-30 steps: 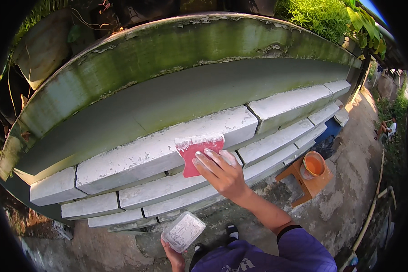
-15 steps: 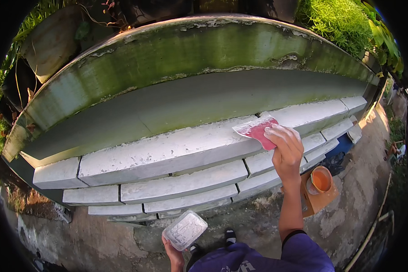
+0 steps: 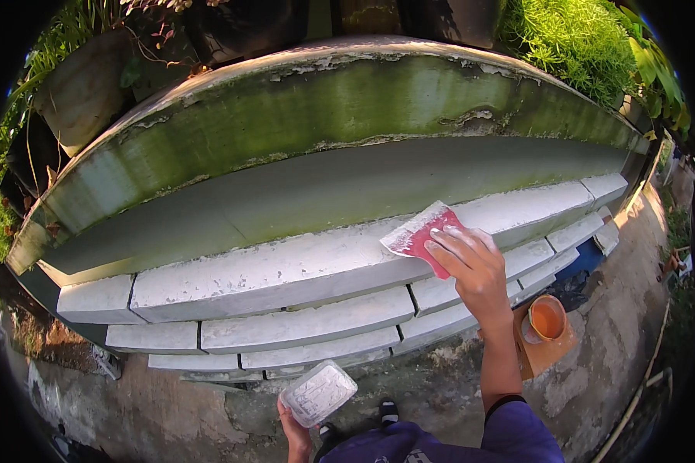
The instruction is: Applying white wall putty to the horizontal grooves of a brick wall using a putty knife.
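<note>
Right hand (image 3: 471, 262) has a red scraper (image 3: 423, 241), fingers laid over its face; thumb hidden. Scraper: thin, flat, curved side, broad edge crusted with white paste. It's over the top step (image 3: 286, 255), right of middle; can't tell if the edge touches.

Left hand (image 3: 295, 434) holds a tub (image 3: 319, 393) by its side, below the top step. Tub: shallow, rounded corners, white paste smeared inside, depth unclear. Most left fingers hidden.

Top step: long pale blocks, pitted grey patches, dark joints. Lower steps (image 3: 309, 320) stack under it, same finish. Above the top step: smooth grey wall (image 3: 347, 179), then mossy green band (image 3: 286, 116) with flaking edges. Higher still, feathery plants (image 3: 567, 46) and dark pots (image 3: 243, 31), cut off by the frame.

Below the top step's right end: round orange bucket (image 3: 547, 318) on a tan stool (image 3: 537, 359), legs hard to see. Crumpled black bag (image 3: 569, 289) nearby, outline unclear. Rough stained concrete ground (image 3: 177, 409) lowest.
</note>
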`<state>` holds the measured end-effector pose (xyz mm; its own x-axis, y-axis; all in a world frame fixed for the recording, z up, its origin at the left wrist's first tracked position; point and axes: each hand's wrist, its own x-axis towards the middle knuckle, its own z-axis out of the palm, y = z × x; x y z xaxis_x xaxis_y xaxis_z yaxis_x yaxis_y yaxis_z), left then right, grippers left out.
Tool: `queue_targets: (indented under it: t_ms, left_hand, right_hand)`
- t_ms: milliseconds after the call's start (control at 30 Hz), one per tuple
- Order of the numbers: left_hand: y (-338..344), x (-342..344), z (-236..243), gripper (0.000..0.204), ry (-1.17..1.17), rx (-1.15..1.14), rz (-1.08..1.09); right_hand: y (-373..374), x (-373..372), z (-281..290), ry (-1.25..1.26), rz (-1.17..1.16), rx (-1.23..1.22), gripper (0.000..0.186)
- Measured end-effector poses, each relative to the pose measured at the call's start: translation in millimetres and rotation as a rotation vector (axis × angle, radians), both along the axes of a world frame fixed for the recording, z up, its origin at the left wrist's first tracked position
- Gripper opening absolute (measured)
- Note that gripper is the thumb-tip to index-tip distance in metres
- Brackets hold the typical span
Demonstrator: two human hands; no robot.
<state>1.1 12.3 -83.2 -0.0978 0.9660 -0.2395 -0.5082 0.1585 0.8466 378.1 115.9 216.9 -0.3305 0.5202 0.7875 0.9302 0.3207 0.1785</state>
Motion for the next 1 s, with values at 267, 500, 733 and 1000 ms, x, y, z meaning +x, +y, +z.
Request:
queue_targets:
  t_ms: [267, 500, 733, 1000]
  left_hand:
    - [-3.6, 4.5, 6.5, 0.06, 0.011, 0.001, 0.019]
    - [-4.6, 5.4, 3.8, 0.062, 0.011, -0.007, -0.038]
    - [-9.9, -10.9, -2.4, 0.067, 0.032, -0.011, -0.044]
    - [-9.4, -21.3, -3.7, 0.064, 0.046, -0.054, -0.065]
  right_hand:
    - [-11.7, -9.9, -1.1, -0.027, 0.04, -0.184, 0.036]
    - [28.8, -33.6, -1.3, -0.007, -0.084, -0.012, 0.025]
    - [2.0, -37.5, 7.7, 0.045, -0.025, -0.166, 0.029]
    - [19.2, -51.5, 4.0, 0.129, -0.015, -0.226, 0.049]
